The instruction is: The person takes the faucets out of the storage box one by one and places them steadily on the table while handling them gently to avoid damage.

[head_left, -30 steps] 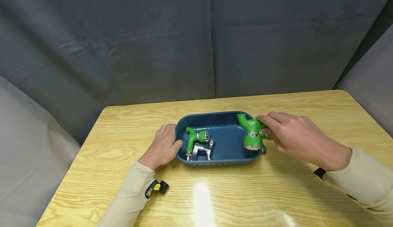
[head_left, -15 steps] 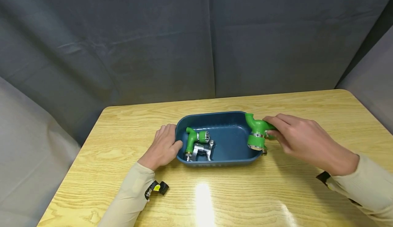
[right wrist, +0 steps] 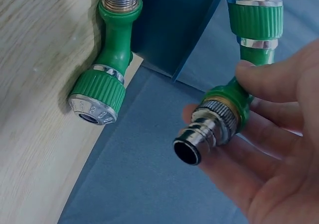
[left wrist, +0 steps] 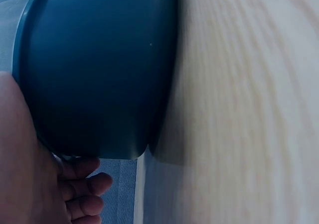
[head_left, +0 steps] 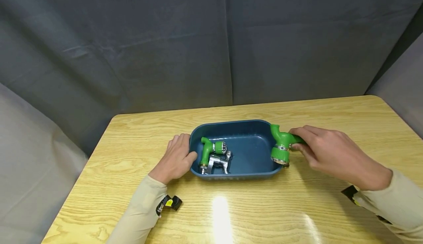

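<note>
At the basin's right end, my right hand [head_left: 340, 157] grips a green tap [head_left: 282, 143] by its narrow part, ribbed green collar downward. The right wrist view shows a chrome hose fitting [right wrist: 207, 124] on this tap, thumb on one side and fingers behind. My left hand [head_left: 175, 159] holds the left rim of the blue basin [head_left: 241, 177], thumb at the rim. Inside the basin's left part lie another green tap [head_left: 206, 152] and a chrome tap [head_left: 219, 160]. One more green tap [right wrist: 112, 55] lies on the table beside the basin, mostly hidden in the head view.
The basin stands on a wood-grain table [head_left: 148, 134]. Grey cloth [head_left: 165, 53] hangs behind the table's far edge. A black wrist camera [head_left: 173, 202] is strapped to the left forearm.
My right hand has moved to the right with its green tap, from over the basin's right part to its right rim. The left hand and the taps inside stay in place.
</note>
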The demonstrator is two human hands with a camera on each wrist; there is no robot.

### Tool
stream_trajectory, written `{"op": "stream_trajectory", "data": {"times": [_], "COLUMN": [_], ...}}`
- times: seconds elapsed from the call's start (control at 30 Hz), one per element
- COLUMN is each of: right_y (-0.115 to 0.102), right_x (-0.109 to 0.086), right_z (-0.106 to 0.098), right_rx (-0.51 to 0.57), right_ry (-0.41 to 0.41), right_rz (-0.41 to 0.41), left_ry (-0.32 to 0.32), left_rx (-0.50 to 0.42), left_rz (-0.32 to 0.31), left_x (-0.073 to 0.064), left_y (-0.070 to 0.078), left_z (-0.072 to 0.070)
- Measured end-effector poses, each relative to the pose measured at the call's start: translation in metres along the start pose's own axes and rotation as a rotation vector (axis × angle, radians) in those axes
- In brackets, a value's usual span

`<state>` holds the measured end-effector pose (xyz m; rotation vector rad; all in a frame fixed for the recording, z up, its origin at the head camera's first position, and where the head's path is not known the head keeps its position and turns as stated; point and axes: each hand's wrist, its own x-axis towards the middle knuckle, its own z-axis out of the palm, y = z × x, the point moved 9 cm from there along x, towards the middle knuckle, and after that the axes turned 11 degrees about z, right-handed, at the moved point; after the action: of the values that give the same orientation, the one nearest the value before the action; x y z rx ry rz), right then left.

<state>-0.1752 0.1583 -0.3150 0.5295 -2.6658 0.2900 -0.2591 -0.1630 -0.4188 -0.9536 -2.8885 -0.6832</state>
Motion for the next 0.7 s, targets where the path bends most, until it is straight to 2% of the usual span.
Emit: {"op": "stream_trajectory", "data": {"times": [0.27,0.7], "right_y": [0.005,0.019], "right_x": [-0.001,0.001], "right_z": [0.008,0.014], "right_rx": [0.032,0.07], "right_ry": [-0.091,-0.186], "right_rz": [0.058,0.147], "left_ry": [-0.001,0.007], "left_rx": [0.014,0.01], "left_rz": [0.013,0.009], "left_x": [0.002,0.0], "left_y": [0.002,0.002], "left_z": [-0.002,-0.001]}}
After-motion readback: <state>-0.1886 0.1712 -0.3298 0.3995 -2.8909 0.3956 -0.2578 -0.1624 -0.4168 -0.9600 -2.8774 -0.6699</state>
